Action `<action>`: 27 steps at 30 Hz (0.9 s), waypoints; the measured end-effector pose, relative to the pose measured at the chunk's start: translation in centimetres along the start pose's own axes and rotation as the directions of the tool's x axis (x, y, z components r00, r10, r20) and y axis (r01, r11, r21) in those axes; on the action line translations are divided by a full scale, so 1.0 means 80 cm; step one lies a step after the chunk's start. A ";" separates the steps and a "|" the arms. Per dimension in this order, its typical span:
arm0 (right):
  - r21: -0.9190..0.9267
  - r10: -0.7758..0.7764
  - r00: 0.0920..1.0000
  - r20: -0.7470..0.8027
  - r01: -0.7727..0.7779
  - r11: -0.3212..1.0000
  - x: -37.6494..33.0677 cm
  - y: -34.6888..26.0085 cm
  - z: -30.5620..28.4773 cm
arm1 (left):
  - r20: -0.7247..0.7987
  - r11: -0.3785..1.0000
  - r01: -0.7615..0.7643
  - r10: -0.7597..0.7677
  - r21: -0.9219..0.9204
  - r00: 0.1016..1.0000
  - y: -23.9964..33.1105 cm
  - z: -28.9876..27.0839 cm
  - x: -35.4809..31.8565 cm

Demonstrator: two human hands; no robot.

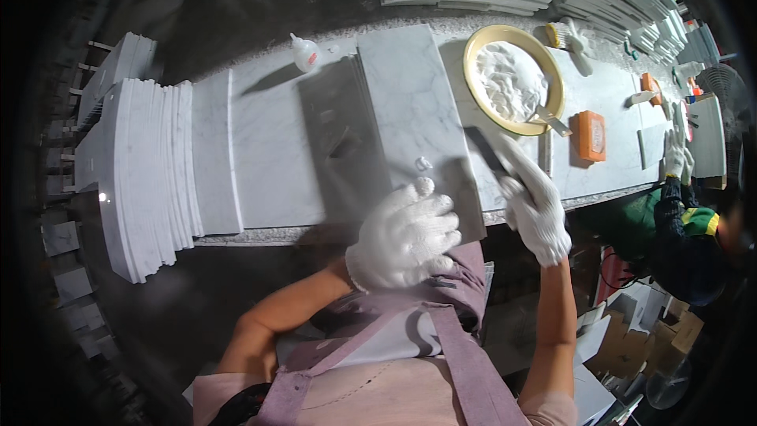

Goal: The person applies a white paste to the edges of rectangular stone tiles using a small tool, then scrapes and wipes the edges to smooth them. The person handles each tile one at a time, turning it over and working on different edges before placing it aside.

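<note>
The left hand [404, 235] should press flat and released on the white marble slab [418, 122], steadying it, while the right hand [536, 209], grasping the flat metal scraper [490, 156], spreads evenly.

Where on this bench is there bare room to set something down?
Bare marble lies between the stacked curved slabs at the left and the upright slab, below the small glue bottle. A smaller patch sits between the orange block and the co-worker's gloved hand. Around the yellow bowl it is crowded.

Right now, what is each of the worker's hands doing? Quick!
Left hand: gloved, fingers curled, resting on the near edge of the marble slab; grip cannot be told.
Right hand: gloved, closed on a putty knife.
</note>
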State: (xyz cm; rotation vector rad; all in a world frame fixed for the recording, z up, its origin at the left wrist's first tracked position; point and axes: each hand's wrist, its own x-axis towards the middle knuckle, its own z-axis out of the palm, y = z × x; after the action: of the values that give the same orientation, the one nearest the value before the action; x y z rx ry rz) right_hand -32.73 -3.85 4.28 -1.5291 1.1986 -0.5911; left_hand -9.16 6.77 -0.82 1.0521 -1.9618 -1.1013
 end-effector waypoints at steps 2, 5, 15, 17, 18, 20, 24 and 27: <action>0.204 0.248 0.965 -0.088 -0.226 0.952 -0.039 0.015 -0.001 | -0.026 0.925 -0.208 0.228 0.317 0.973 0.015 -0.017 0.004; 0.401 0.326 0.922 -0.208 -0.224 0.888 -0.076 0.048 0.017 | -0.094 0.712 -0.196 0.346 0.674 0.933 0.023 -0.058 0.034; 0.492 0.345 0.846 -0.406 -0.115 0.863 -0.084 0.072 0.057 | -0.227 0.635 -0.018 0.302 0.772 0.926 0.018 -0.084 0.046; 0.494 0.283 0.850 -0.444 -0.031 0.869 -0.076 0.064 0.066 | -0.216 0.661 0.042 0.184 0.749 0.959 0.016 -0.077 0.050; 0.485 0.292 0.848 -0.442 -0.048 0.873 -0.074 0.060 0.068 | -0.234 0.642 0.056 0.195 0.764 0.953 0.012 -0.079 0.055; 0.489 0.286 0.861 -0.421 -0.050 0.871 -0.072 0.054 0.073 | -0.309 0.627 0.105 0.227 0.772 0.923 0.000 -0.087 0.073; 0.538 0.284 0.901 -0.329 -0.068 0.840 -0.077 0.048 0.075 | -0.302 0.497 0.197 0.140 0.845 0.943 -0.024 -0.102 0.106; 0.402 0.232 0.901 -0.367 -0.071 0.913 -0.081 0.048 0.074 | -0.270 0.490 0.142 0.200 0.860 0.942 -0.027 -0.104 0.113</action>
State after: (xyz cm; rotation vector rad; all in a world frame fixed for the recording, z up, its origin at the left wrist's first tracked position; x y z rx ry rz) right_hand -31.61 4.77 0.21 -0.9937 1.4059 -1.0078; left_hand -5.88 -4.85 2.23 1.5631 -2.2208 0.2658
